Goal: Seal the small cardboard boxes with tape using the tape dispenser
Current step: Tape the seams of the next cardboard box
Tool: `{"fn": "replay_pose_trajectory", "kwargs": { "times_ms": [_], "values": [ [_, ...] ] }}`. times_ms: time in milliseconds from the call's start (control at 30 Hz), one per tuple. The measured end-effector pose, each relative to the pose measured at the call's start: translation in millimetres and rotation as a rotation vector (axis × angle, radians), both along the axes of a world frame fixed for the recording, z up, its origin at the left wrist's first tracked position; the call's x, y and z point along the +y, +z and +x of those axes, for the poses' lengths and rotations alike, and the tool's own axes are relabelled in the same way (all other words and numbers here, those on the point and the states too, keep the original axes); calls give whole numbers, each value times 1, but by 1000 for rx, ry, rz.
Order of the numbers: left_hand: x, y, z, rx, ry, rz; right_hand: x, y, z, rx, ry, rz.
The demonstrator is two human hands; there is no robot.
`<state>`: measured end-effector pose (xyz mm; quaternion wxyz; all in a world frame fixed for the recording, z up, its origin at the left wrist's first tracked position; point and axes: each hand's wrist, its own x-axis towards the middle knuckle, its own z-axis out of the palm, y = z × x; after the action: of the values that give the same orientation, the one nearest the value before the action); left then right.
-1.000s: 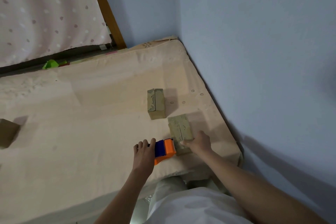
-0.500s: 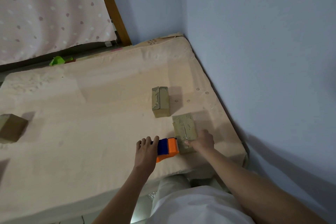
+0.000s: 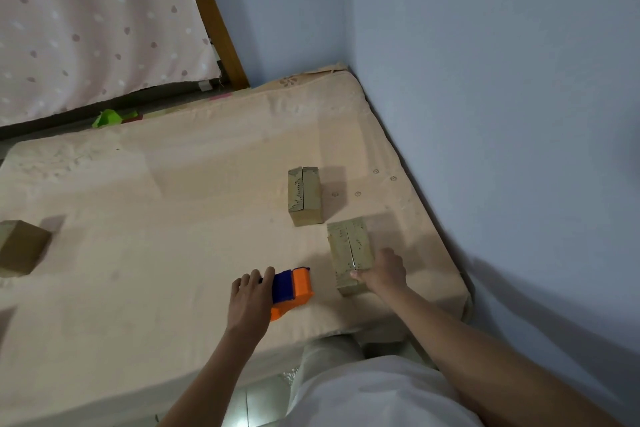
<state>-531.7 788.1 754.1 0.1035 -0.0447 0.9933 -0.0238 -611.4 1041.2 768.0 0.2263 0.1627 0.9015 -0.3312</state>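
- Mattress, beige cover, fills most of the head view; it carries everything the fingers work on and butts against the blue wall beyond the right hand.
- Spotted pink curtain hangs far past the fingertips, upper left, beside a wooden post.
- Near box, small cardboard, flaps closed with centre seam showing. Right hand holds its near end: thumb on the top face by the seam, the other fingers curled round the right side.
- Second box, just beyond the near box, apart from both hands.
- Third box, well to the left of the left fingers, at the frame edge.
- Tape dispenser, orange and blue, lies on the mattress between the hands. Left hand rests on its left side, fingers lightly bent over the blue part; whether they grip it, cannot tell.
- Green scrap past the mattress's far edge.
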Motion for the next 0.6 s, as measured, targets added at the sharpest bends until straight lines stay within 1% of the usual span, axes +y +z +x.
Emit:
{"fn": "replay_pose_trajectory", "kwargs": {
  "times_ms": [67, 167, 367, 433, 500, 533, 600],
  "values": [
    [-1, 2, -1, -45, -46, -53, -1, 3, 0, -2, 10, 3],
    [22, 9, -10, -128, -143, -186, -1, 5, 2, 6, 15, -7],
    [48, 14, -26, -230, -143, -342, -2, 6, 4, 8, 17, -23],
    [51, 14, -27, -247, -127, -381, -2, 7, 4, 4, 12, -21],
    [45, 13, -25, -302, -97, -443, -1, 5, 2, -4, 10, -11],
    [38, 10, -22, -319, -64, -445, 0, 5, 2, -9, 10, -10],
    [23, 1, -18, -303, 58, -363, 0, 4, 1, -14, 12, -6]
  ]
}}
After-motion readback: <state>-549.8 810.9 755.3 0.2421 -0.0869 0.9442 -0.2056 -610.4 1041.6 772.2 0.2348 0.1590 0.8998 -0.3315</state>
